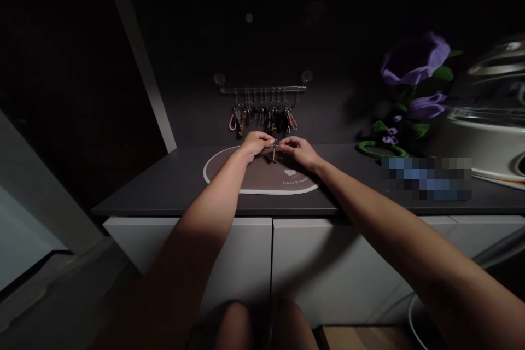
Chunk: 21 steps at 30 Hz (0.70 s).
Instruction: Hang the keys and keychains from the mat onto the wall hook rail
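"Two bare hands meet near the middle of a dim scene. What do they have?"

"A small key bunch (274, 154), hanging point-down between the fingertips and seen against the brown mat (258, 178). Whether its lower end touches the mat, I cannot tell."

"How firm is the grip?"

"The left hand (255, 143) has thumb and forefinger pinched together at the top of the bunch. The right hand (300, 151) comes from the other side, its thumb and forefinger nearly together, tips just beside the same spot. I cannot tell whether those tips have hold of it too."

"And the mat?"

"Rounded, edged in white, with a pale flower print (290, 171) and small lettering near the right forearm. It lies on a dark countertop (164, 183), above white cabinet doors (311, 268)."

"What is behind the hands?"

"A clear rack (262, 89) on the wall, a round suction cup (220, 79) at each end. Several sets of keys hang from it in a row; a pink loop (233, 121) is at the left."

"To the right?"

"Purple flowers (416, 65) with green leaves, a green ring (381, 150) at their foot, then an appliance (488, 145) with a see-through dome. A blurred patch of blue blocks hides something in front."
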Each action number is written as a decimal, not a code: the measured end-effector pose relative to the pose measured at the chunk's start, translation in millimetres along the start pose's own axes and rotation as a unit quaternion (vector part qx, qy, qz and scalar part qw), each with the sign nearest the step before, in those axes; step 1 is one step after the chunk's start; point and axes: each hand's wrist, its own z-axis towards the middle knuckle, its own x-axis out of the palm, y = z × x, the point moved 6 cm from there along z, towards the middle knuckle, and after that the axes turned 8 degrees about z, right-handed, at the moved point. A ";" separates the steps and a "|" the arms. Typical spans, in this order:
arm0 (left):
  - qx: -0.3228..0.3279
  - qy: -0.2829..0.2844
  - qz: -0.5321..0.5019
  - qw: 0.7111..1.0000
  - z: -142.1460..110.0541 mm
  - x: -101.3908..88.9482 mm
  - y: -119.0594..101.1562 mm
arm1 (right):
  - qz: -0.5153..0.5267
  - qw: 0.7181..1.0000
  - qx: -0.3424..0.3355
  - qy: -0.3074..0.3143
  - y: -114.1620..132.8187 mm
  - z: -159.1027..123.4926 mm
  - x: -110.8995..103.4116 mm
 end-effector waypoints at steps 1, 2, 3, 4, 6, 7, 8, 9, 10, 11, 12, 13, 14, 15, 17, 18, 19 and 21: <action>-0.009 0.002 -0.016 1.000 -0.1 0.5 0.4 | 0.016 1.000 -0.002 0.002 1.7 -0.2 0.5; -0.018 0.003 -0.032 0.999 -0.1 0.9 1.0 | 0.029 1.000 -0.005 0.003 3.2 -0.4 0.9; -0.026 0.004 -0.047 0.999 -0.1 1.4 1.7 | 0.041 0.999 -0.009 0.005 4.6 -0.5 1.1; -0.035 0.004 -0.061 0.998 -0.2 2.0 2.5 | 0.053 0.999 -0.014 0.006 5.8 -0.6 1.2; -0.054 0.007 -0.090 0.994 -0.5 3.6 4.6 | 0.074 0.997 -0.022 0.008 7.4 -0.7 1.3; -0.062 0.010 -0.104 0.993 -0.9 4.6 5.5 | 0.083 0.996 -0.025 0.010 7.9 -0.8 1.4; -0.070 0.012 -0.116 0.991 -1.4 5.6 6.2 | 0.088 0.996 -0.027 0.012 8.3 -0.8 1.7; -0.075 0.014 -0.127 0.989 -2.0 6.5 6.5 | 0.091 0.995 -0.028 0.014 8.6 -0.9 1.9; -0.078 0.014 -0.136 0.987 -2.6 7.2 6.5 | 0.093 0.995 -0.029 0.015 8.9 -0.9 2.0; -0.081 0.014 -0.143 0.986 -3.3 7.7 6.4 | 0.094 0.995 -0.030 0.014 9.0 -0.8 1.9; -0.084 0.015 -0.147 0.985 -3.9 8.3 6.3 | 0.095 0.995 -0.031 0.012 8.9 -0.6 1.5; -0.087 0.017 -0.149 0.985 -4.5 8.9 6.4 | 0.096 0.995 -0.032 0.008 8.8 -0.3 1.0; -0.091 0.020 -0.149 0.984 -5.0 9.7 6.5 | 0.097 0.995 -0.034 0.004 8.5 0.1 0.3; -0.094 0.024 -0.150 0.984 -5.3 10.5 6.7 | 0.099 0.994 -0.035 0.000 8.2 0.6 -0.5; -0.094 0.032 -0.153 0.983 -5.4 11.9 6.8 | 0.099 0.994 -0.040 -0.006 7.8 1.6 -2.0; -0.094 0.035 -0.155 0.983 -5.5 12.5 6.9 | 0.097 0.994 -0.043 -0.008 7.7 2.0 -2.8; -0.092 0.038 -0.157 0.982 -5.5 13.0 7.0 | 0.095 0.994 -0.047 -0.010 7.6 2.3 -3.6; -0.090 0.047 -0.160 0.982 -6.1 14.3 6.8 | 0.088 0.995 -0.053 -0.014 7.6 2.7 -5.0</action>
